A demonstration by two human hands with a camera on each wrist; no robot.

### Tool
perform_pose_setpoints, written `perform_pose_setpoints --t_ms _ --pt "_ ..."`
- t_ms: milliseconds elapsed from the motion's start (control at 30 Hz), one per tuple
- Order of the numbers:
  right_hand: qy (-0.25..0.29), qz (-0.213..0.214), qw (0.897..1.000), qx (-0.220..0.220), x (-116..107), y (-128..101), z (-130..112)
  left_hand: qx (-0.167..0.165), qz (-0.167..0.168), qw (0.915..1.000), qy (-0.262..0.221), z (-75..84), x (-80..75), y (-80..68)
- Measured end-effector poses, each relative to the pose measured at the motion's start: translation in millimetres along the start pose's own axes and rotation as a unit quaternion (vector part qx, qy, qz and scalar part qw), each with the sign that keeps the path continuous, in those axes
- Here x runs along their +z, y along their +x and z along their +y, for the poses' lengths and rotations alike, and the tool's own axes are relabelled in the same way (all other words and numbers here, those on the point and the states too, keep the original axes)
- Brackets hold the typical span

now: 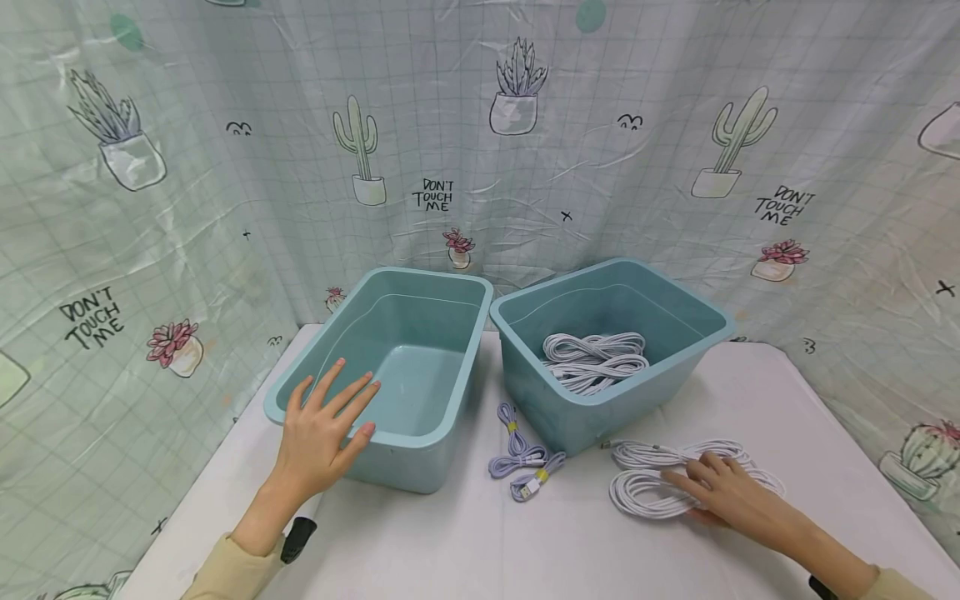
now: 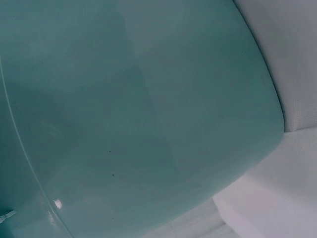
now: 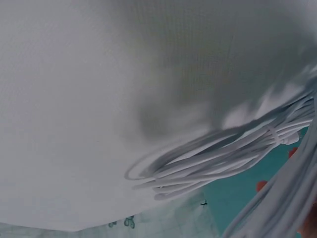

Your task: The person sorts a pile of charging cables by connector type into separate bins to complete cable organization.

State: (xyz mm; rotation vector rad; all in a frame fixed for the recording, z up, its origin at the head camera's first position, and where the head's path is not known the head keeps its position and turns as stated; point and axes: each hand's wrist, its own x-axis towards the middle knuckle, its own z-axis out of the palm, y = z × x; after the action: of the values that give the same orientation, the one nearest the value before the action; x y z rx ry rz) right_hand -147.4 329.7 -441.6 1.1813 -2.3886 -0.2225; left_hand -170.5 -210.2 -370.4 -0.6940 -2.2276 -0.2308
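Two bundles of white cable lie side by side on the table at the right. My right hand [image 1: 738,504] grips the nearer white cable bundle [image 1: 637,497], its fingers bent over the loops. In the right wrist view, fingertips [image 3: 261,186] show behind the strands of that bundle [image 3: 285,198]. Just beyond it lies the other white cable bundle [image 1: 645,455], bound at its middle. My left hand [image 1: 318,437] is spread over the near rim of the left teal bin [image 1: 408,440], holding nothing. Teal plastic fills most of the left wrist view.
A second teal bin [image 1: 517,333] stands at the back right with several white cable bundles [image 1: 596,362] inside. Between the bins and the table's front, small lilac cables [image 1: 517,461] with yellow ties lie together. A patterned curtain [image 1: 450,108] closes off the back and sides.
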Motion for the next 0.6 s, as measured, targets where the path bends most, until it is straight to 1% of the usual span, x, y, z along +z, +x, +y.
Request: perform_pose_setpoints --t_ms 233,433,600 --pt "-0.005 0.018 1.000 -0.005 -7 2 2 -0.007 -0.010 0.9999 -0.003 -0.3 -0.6 -0.7" --pt "-0.002 0.024 1.000 -0.006 -20 6 4 -0.006 -0.010 0.9999 -0.005 -0.9 -0.7 -0.6" --pt "-0.019 0.030 0.999 -0.002 -30 10 11 -0.006 -0.012 0.9999 -0.003 -0.8 -0.3 -0.1"
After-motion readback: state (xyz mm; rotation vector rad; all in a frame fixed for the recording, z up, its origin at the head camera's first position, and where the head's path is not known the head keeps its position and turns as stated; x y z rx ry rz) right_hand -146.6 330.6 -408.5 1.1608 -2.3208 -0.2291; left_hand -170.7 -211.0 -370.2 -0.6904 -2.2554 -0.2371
